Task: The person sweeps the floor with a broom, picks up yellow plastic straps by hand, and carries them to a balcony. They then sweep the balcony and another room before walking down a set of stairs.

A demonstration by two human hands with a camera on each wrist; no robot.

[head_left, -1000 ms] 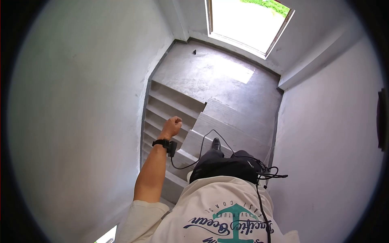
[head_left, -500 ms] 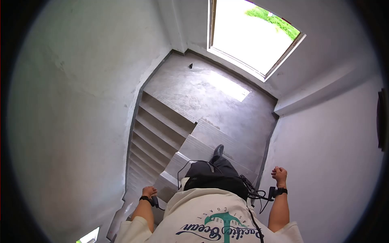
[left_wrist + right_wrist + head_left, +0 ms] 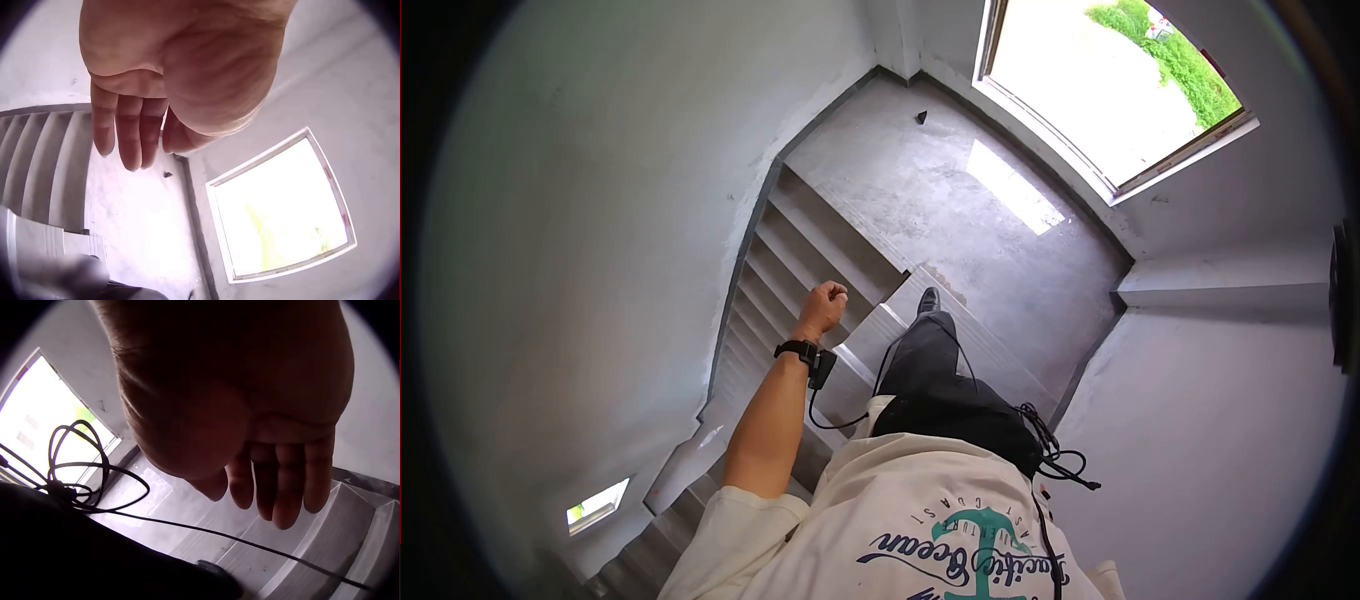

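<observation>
In the head view my left hand [image 3: 822, 308] hangs in front of the body over the stairs, fingers loosely bent and holding nothing. A black strap with a small camera [image 3: 821, 369] sits at that wrist, a cable trailing from it toward the waist. The left wrist view shows the same palm [image 3: 187, 69] with its fingers hanging down. My right hand [image 3: 250, 419] appears only in the right wrist view, dark against the light, its fingers relaxed and nothing in them. Beside it a looped black cable [image 3: 106, 467] hangs at the dark trousers.
A black shoe [image 3: 929, 299] stands on the stairs close above the grey landing [image 3: 970, 215]. Another flight of steps [image 3: 825, 225] runs along the left. A small dark object [image 3: 921, 117] lies on the landing. Walls flank both sides, with a bright window [image 3: 1090, 100] beyond.
The left hand swung back toward the body, then forward again. The right hand came into the head view half a second ago and has left it. The legs have stepped down, nearer the landing.
</observation>
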